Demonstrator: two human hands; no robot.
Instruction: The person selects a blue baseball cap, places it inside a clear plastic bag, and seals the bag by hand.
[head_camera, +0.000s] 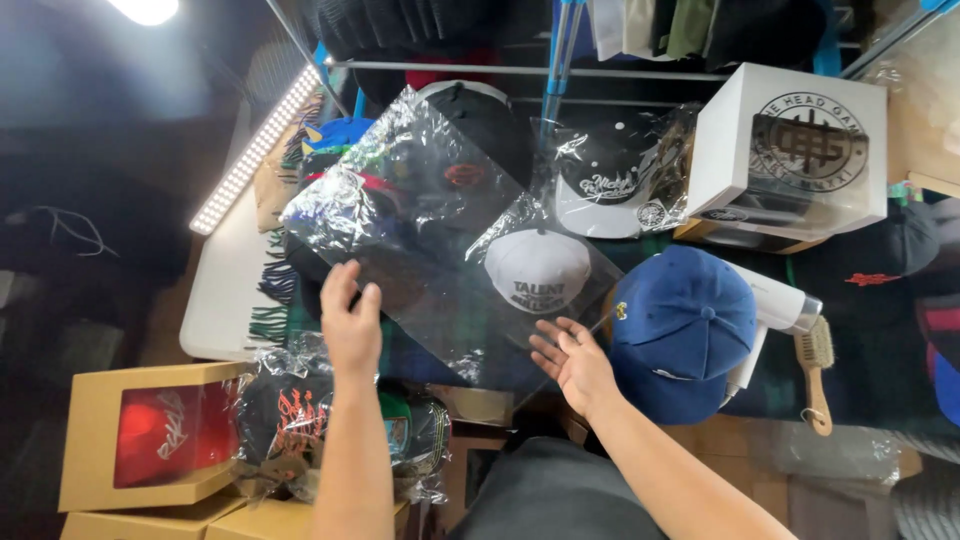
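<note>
**Clear bag spread over the cap table, both hands at its near edge**

Clear plastic bag (430, 240) lies flat and tilted diagonally over the table, centre of view, crinkled at the far-left corner. A white cap (538, 268) w/ dark print shows at its right side (inside or under the plastic, can't tell). Left hand (350, 325) lies on the bag's near-left edge, fingers together, pressing flat, not pinching. Right hand (572, 358) at the near-right corner, palm up, fingers spread, touching or just off the edge, can't tell which.

Around it: blue cap (682, 330) just right of the right hand, wooden brush (817, 372) beyond that, white window box (790, 150) far right. Near left: bagged black cap (300, 420) beside a tan window box (150, 430) w/ something red inside
</note>
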